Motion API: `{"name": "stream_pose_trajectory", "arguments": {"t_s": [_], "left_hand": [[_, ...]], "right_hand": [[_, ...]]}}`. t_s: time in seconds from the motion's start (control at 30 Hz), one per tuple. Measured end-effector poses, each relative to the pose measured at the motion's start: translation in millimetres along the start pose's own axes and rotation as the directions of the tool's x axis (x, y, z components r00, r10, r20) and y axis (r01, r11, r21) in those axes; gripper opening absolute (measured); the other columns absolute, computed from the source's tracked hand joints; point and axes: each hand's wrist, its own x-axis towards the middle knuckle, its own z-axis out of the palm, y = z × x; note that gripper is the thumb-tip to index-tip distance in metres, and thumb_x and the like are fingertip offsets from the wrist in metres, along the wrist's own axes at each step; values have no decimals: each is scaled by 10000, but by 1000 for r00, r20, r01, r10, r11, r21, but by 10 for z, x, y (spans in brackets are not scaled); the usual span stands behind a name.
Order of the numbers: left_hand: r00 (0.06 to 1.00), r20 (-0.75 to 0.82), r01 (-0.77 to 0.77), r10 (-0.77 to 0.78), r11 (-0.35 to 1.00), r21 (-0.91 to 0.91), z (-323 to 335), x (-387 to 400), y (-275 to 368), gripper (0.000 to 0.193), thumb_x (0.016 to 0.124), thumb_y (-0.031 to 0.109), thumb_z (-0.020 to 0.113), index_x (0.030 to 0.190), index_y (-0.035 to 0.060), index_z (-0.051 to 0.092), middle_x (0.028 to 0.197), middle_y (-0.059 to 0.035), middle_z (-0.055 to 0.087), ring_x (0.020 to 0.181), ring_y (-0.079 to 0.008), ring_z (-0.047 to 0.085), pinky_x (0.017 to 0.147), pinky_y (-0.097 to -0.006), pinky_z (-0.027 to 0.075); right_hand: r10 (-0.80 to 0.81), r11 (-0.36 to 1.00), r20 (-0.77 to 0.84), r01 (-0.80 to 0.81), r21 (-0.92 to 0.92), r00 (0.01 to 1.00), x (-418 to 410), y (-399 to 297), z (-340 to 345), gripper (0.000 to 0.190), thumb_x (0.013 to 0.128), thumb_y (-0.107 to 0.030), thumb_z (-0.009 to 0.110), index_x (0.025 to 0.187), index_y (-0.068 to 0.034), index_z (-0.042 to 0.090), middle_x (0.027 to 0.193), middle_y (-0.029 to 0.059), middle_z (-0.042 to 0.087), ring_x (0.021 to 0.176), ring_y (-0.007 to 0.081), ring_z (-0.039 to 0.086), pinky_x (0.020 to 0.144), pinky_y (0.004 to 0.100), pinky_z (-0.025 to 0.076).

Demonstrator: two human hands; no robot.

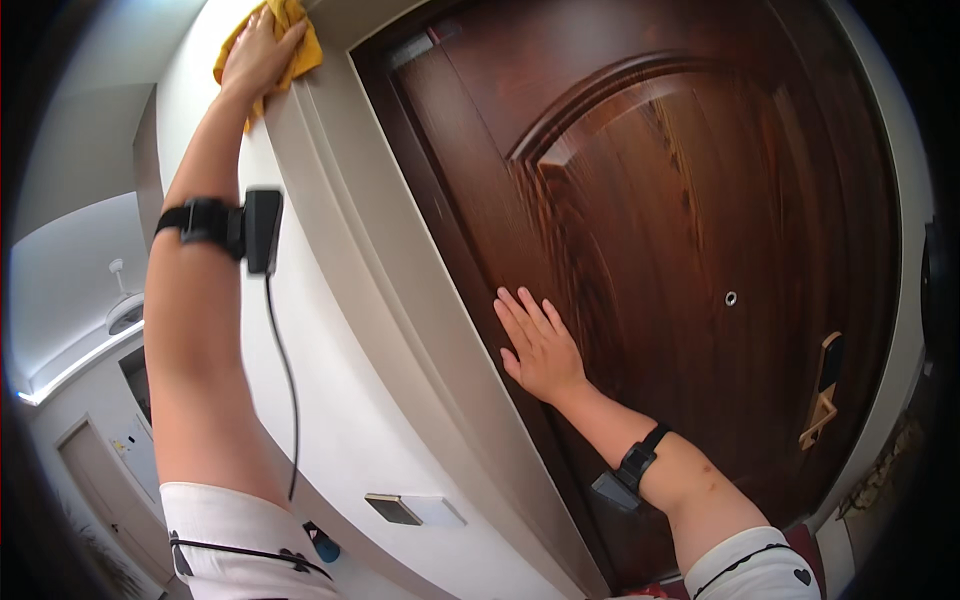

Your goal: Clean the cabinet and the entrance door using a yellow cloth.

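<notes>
My left hand point(259, 56) is raised to the upper left, holding a yellow cloth point(306, 54) against the outer edge of the beige door frame point(352, 180), where it meets the white wall point(300, 352). Part of the cloth hangs below my wrist. Lower down, my right hand point(541, 349) rests flat on the dark brown wooden door point(637, 225), near its left side, with the fingers extended. Nothing is in that hand. The door is shut and has an arched raised panel.
A peephole point(731, 298) and a gold-and-black door handle lock point(821, 405) are on the door. Wall switches point(412, 510) sit low beside the frame. A cable point(289, 375) hangs from the device point(262, 231) on my left forearm. Further left are a ceiling fan point(125, 311) and another door point(112, 495).
</notes>
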Motion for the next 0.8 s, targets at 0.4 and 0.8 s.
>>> {"name": "stream_pose_trajectory", "arguments": {"t_s": [0.4, 0.8], "left_hand": [[982, -86, 146, -169, 962, -230, -66, -834, 716, 624, 884, 49, 577, 1503, 25, 500, 1597, -150, 450, 1496, -291, 394, 1280, -366, 251], [991, -134, -75, 28, 932, -356, -305, -2770, 1276, 745, 791, 35, 651, 1517, 72, 489, 1596, -215, 423, 1486, -398, 384, 1231, -462, 311]], "right_hand": [[8, 1000, -7, -8, -16, 1000, -51, 105, 76, 744, 954, -313, 609, 1616, -114, 337, 1684, 36, 326, 1546, 247, 307, 1254, 441, 270], [12, 1000, -11, -12, -17, 1000, -80, 115, -25, 738, 946, -310, 631, 1603, -113, 357, 1667, 37, 357, 1530, 255, 338, 1239, 443, 301]]}}
